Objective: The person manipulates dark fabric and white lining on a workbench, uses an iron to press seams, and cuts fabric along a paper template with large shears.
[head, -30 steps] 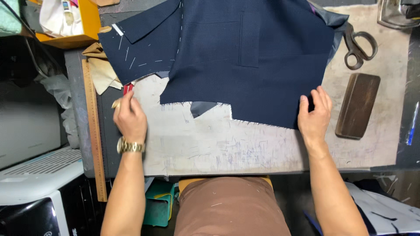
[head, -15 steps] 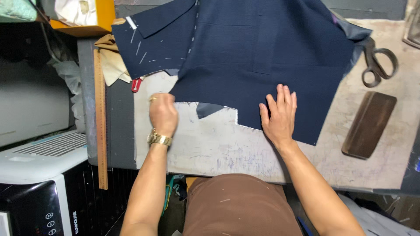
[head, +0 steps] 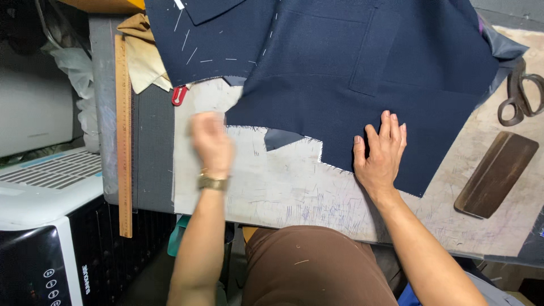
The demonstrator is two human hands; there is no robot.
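Note:
A large navy fabric piece [head: 351,68] with a patch pocket lies spread over the worn white cutting table [head: 283,187]. My right hand [head: 381,150] rests flat on the fabric's lower edge, fingers apart. My left hand [head: 211,141] is blurred with motion over the bare table just left of the fabric's edge; a gold wristwatch [head: 213,182] is on that wrist, and I cannot tell if it holds anything. A second navy piece [head: 204,39] with white chalk dashes lies at the upper left. A small grey fabric scrap [head: 280,137] pokes out under the big piece.
Dark scissors [head: 518,93] and a brown wooden block [head: 497,173] lie at the right. A long wooden ruler [head: 122,136] runs along the table's left side, next to a small red tool [head: 179,94] and beige paper [head: 144,62]. A white and black appliance [head: 45,226] stands at lower left.
My right hand slid left from the fabric's corner onto its lower edge. My left hand moved right across the table toward the fabric and is now blurred.

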